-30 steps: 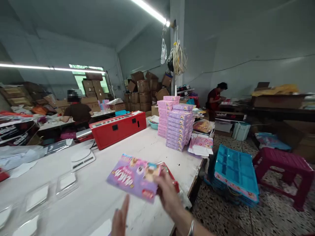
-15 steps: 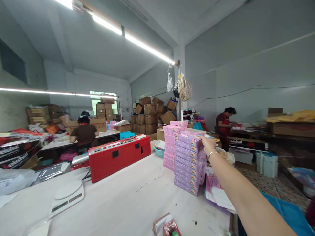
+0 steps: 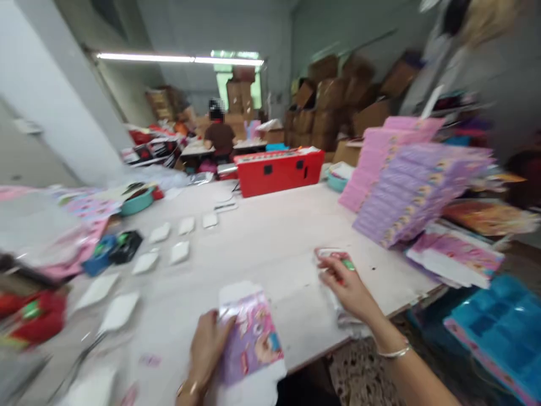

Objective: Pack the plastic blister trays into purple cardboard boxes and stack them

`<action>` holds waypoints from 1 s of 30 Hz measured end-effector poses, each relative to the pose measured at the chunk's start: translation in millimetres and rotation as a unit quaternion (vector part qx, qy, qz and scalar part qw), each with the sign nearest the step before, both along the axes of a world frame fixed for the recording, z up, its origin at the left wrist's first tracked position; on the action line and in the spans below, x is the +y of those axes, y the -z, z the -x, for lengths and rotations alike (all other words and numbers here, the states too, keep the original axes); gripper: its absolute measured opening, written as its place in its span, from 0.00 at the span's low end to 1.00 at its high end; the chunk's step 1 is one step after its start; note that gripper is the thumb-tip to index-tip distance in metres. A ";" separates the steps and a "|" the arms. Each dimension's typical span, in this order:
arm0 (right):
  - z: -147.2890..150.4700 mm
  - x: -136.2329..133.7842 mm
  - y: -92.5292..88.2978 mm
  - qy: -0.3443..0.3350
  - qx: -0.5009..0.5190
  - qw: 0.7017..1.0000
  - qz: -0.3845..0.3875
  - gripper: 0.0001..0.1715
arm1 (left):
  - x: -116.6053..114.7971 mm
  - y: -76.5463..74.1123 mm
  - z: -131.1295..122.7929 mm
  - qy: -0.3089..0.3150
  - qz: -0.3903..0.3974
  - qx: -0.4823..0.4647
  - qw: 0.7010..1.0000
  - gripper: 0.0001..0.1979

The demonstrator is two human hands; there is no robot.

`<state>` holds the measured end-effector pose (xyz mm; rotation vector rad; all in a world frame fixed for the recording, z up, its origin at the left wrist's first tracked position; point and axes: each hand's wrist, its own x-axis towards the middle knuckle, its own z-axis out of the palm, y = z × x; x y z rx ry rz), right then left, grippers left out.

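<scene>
My left hand [image 3: 205, 352] grips a flat, unfolded purple carton [image 3: 251, 338] with white flaps near the table's front edge. My right hand [image 3: 344, 285] reaches onto the white table [image 3: 270, 237] and its fingers close around a small red and white packet [image 3: 333, 259]; the picture is smeared by motion. A tall leaning stack of purple boxes [image 3: 416, 189] stands to the right, with a pink stack [image 3: 380, 152] behind it.
Several clear plastic trays [image 3: 146, 262] lie on the table's left half. A red machine [image 3: 279, 169] stands at the far end. A person sits with their back turned [image 3: 220, 135] beyond it. Flat pink cartons [image 3: 454, 254] lie at the right edge above blue trays [image 3: 494, 321].
My right hand left the purple stack, where it set a box, and came down to the small packet. My left hand now holds a flat carton. My view swung left and down.
</scene>
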<state>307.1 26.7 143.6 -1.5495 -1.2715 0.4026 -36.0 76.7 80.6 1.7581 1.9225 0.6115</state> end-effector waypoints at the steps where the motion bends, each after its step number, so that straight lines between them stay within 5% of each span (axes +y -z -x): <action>1: 34.7 -8.6 17.4 -0.059 -0.035 0.994 0.079 0.29 | -14.8 3.1 12.2 -0.014 0.022 0.006 1.000 0.19; 3: 93.6 -19.3 43.2 -0.111 -0.108 0.967 0.202 0.27 | -29.0 6.8 23.3 -0.030 0.046 0.000 0.998 0.18; 6: 150.7 -18.5 65.4 -0.095 -0.133 0.953 0.254 0.19 | -26.3 9.3 22.5 -0.050 0.046 -0.045 0.997 0.11; 13: 177.7 0.0 80.3 -0.050 -0.057 0.973 0.216 0.16 | -21.5 10.6 25.8 -0.089 0.016 -0.260 0.961 0.34; 17: 174.2 1.8 64.7 -0.102 0.026 0.982 0.157 0.21 | -34.6 -8.4 27.1 -0.058 0.005 -0.410 0.910 0.41; 20: 180.0 -10.3 40.1 -0.150 0.076 0.982 0.083 0.21 | -43.0 -39.9 26.0 -0.027 -0.013 -0.475 0.879 0.38; 23: 191.1 -31.0 15.4 -0.212 0.033 0.974 -0.075 0.16 | -46.9 -78.9 18.7 -0.022 -0.078 -0.520 0.850 0.35; 26: 196.6 -44.3 -1.7 -0.238 -0.063 0.944 -0.219 0.29 | -50.5 -110.6 3.8 -0.040 -0.156 -0.569 0.807 0.25; 30: 188.9 -33.5 -13.4 -0.231 -0.075 0.945 -0.217 0.41 | -60.8 -124.0 -9.8 -0.026 -0.189 -0.581 0.791 0.19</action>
